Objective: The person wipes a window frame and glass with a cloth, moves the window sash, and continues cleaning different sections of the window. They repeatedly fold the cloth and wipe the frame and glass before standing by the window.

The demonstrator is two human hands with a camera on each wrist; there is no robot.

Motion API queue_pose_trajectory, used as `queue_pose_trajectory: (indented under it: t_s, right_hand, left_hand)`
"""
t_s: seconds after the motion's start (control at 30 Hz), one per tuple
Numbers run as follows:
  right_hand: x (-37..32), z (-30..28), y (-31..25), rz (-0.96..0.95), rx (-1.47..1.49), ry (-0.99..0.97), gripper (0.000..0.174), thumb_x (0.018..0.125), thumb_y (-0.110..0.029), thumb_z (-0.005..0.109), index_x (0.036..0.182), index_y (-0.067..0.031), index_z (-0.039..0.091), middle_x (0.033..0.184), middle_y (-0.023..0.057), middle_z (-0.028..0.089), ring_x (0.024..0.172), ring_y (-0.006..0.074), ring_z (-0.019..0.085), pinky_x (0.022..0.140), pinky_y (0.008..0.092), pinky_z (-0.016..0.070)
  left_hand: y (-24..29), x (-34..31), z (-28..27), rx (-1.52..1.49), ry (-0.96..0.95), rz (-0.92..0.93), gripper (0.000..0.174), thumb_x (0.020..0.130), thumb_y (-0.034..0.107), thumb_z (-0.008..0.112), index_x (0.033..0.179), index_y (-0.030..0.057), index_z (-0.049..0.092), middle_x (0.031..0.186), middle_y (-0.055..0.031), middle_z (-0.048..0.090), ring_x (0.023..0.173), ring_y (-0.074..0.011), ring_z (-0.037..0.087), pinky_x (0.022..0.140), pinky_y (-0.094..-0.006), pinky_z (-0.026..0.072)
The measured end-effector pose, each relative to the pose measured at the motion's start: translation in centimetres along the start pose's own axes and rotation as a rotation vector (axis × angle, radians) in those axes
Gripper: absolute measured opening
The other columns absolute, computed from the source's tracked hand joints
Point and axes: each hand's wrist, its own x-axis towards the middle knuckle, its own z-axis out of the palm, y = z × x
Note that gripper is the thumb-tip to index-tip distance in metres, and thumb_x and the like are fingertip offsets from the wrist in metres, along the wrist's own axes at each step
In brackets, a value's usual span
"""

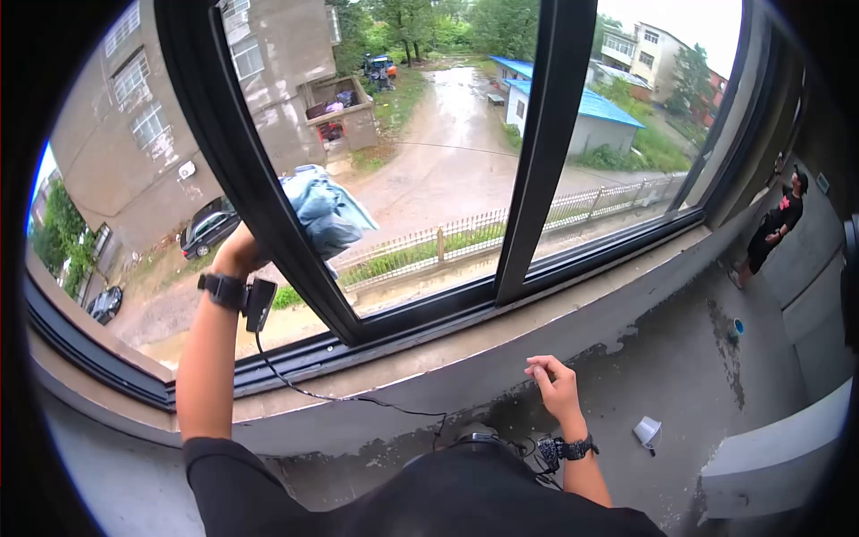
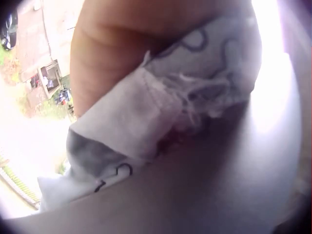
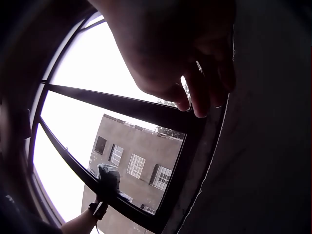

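My left hand point(image 1: 240, 251) reaches through the open part of the window and round the dark sash frame point(image 1: 255, 170). It holds a bunched pale blue cloth point(image 1: 327, 210) at the outer side of the glass. Close up in the left wrist view, the cloth point(image 2: 126, 114) is whitish with dark curved lines and a frayed edge, bunched under the hand; most fingers are hidden. My right hand point(image 1: 559, 389) hangs in front of the sill with loosely bent fingers and nothing in it. Its fingers point(image 3: 197, 95) overlap the window's lower frame in the right wrist view.
A concrete sill point(image 1: 465, 345) runs below the window. A cable point(image 1: 385, 403) trails from the left wrist across the wall. On the floor lies a white bucket point(image 1: 647, 431). A person point(image 1: 780, 219) in dark clothes stands at the far right. Outside are a fence point(image 1: 438, 242) and parked cars.
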Motion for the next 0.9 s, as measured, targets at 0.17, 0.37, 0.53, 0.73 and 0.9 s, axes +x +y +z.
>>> queue_pose_trajectory:
  t_s: [0.17,0.37,0.53,0.73,0.9]
  right_hand:
    - [-0.2,-1.1,-0.8,0.101,0.145,-0.202,0.034,0.086,-0.003,0.056,0.120,-0.0013,0.054,0.091,0.0070,0.067,0.080,0.0099,0.061,0.074,0.0242,0.0483]
    - [2.7,-16.1,-11.2,-0.629,0.287,0.851,0.046,0.092,-0.013,0.039,0.134,0.0056,0.035,0.081,0.0084,0.056,0.075,0.0147,0.051,0.078,0.0286,0.0427]
    - [4.6,-13.7,-9.1,-0.446,0.352,0.741,0.038,0.092,-0.009,0.041,0.128,0.0033,0.042,0.076,0.0058,0.056,0.073,0.0095,0.050,0.074,0.0236,0.0410]
    - [3.9,-10.4,-4.9,-0.374,0.135,0.333,0.023,0.090,-0.003,0.045,0.110,0.0024,0.055,0.067,0.0040,0.057,0.059,0.0093,0.055,0.059,0.0221,0.0438]
    - [2.8,-12.6,-4.1,-0.327,0.190,0.143,0.018,0.089,-0.002,0.046,0.101,0.0016,0.059,0.063,0.0044,0.057,0.058,0.0114,0.060,0.058,0.0229,0.0459]
  left_hand:
    - [1.8,-5.2,-2.9,-0.242,0.258,0.349,0.036,0.098,0.027,0.041,0.125,0.0045,0.050,0.115,-0.0082,0.060,0.100,-0.0231,0.060,0.085,-0.0377,0.0512]
    - [2.5,-13.5,0.1,-0.031,0.620,0.550,0.048,0.096,0.019,0.044,0.139,0.0024,0.031,0.140,-0.0106,0.039,0.124,-0.0235,0.043,0.104,-0.0389,0.0345]
    - [-0.3,-15.4,5.3,0.333,0.988,0.652,0.040,0.095,0.018,0.048,0.128,-0.0054,0.042,0.132,-0.0105,0.045,0.117,-0.0193,0.046,0.102,-0.0325,0.0316]
    - [5.3,-14.7,9.6,1.118,1.444,0.832,0.024,0.088,0.011,0.056,0.091,-0.0120,0.062,0.087,-0.0231,0.066,0.074,-0.0348,0.063,0.067,-0.0419,0.0475]
    - [7.2,-7.8,19.0,1.330,1.124,1.102,0.040,0.073,-0.006,0.065,0.112,-0.0019,0.060,0.107,-0.0203,0.062,0.096,-0.0315,0.062,0.084,-0.0366,0.0482]
